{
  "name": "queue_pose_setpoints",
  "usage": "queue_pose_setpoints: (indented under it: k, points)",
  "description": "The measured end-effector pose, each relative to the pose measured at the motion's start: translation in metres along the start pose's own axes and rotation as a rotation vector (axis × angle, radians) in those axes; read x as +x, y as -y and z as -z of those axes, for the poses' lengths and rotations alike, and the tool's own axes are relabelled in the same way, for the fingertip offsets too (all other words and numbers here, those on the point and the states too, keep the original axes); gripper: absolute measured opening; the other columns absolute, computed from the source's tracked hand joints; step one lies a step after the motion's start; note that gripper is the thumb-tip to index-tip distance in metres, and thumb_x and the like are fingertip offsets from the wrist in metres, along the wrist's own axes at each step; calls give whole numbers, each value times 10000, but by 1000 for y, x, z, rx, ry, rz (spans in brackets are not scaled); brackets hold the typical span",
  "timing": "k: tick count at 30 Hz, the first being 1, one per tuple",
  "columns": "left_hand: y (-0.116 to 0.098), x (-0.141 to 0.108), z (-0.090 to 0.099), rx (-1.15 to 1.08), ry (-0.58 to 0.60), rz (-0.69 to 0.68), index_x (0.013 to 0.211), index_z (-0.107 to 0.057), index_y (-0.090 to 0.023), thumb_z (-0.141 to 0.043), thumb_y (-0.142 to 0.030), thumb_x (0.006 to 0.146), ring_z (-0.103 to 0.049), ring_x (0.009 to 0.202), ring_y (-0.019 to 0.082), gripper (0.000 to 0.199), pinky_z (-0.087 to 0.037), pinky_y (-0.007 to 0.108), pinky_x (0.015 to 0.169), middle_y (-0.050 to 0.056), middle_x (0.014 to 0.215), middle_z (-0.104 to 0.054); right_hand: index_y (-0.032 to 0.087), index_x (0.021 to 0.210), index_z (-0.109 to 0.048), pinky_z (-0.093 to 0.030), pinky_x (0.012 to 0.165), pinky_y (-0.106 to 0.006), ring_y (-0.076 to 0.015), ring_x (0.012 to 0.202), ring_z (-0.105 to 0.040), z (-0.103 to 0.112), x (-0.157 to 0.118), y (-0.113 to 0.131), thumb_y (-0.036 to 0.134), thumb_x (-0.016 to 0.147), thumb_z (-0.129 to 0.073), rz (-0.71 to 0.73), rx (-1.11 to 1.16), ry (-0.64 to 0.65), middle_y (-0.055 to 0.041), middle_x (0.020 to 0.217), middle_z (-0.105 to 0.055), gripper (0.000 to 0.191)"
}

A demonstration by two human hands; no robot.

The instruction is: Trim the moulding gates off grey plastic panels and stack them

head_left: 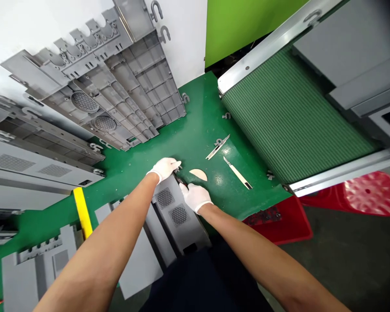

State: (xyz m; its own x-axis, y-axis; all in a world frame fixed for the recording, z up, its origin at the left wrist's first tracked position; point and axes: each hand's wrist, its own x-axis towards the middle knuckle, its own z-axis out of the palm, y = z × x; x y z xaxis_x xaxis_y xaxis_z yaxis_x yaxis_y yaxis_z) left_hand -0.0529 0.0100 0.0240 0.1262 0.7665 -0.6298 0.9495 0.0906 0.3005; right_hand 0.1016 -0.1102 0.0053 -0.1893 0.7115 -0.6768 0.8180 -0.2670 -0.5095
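A grey plastic panel with two mesh grilles lies in front of me, its near end against my dark clothing. My left hand, in a white glove, is closed at the panel's far left corner, with a small grey plastic bit by the thumb. On the right edge, near the far end, my gloved right hand is closed round a small dark-tipped tool, mostly hidden by the fingers. Just beyond lies a pale half-round piece. Two slim knives lie farther right on the green mat.
Large grey ribbed panels lean on the wall at left. A yellow strip and more panels lie nearby. Right are a green conveyor belt with a metal frame, a red bin and a red stool. Grey hook-shaped scraps are scattered about.
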Motion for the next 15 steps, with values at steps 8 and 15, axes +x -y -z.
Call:
queue_pose_setpoints:
  k: [8, 15]
  points:
    - [-133, -53, -57, -285, -112, -351, 892, -704, -214, -412, -530, 936, -643, 889, 210, 433, -478, 320, 860, 49, 915, -726, 213, 740, -617, -422, 735, -283, -195, 744, -662, -21, -105, -95, 663, 963, -204, -154, 307, -148, -83, 749, -710, 650]
    - [-137, -39, -35, -17, -356, -146, 1325, -528, -223, -413, -634, 885, -510, 1271, 337, 613, -405, 518, 1029, 134, 1392, -562, 228, 770, -590, -431, 694, -275, -185, 708, -639, -22, -146, -135, 637, 971, -231, -257, 439, -237, -46, 732, -675, 580]
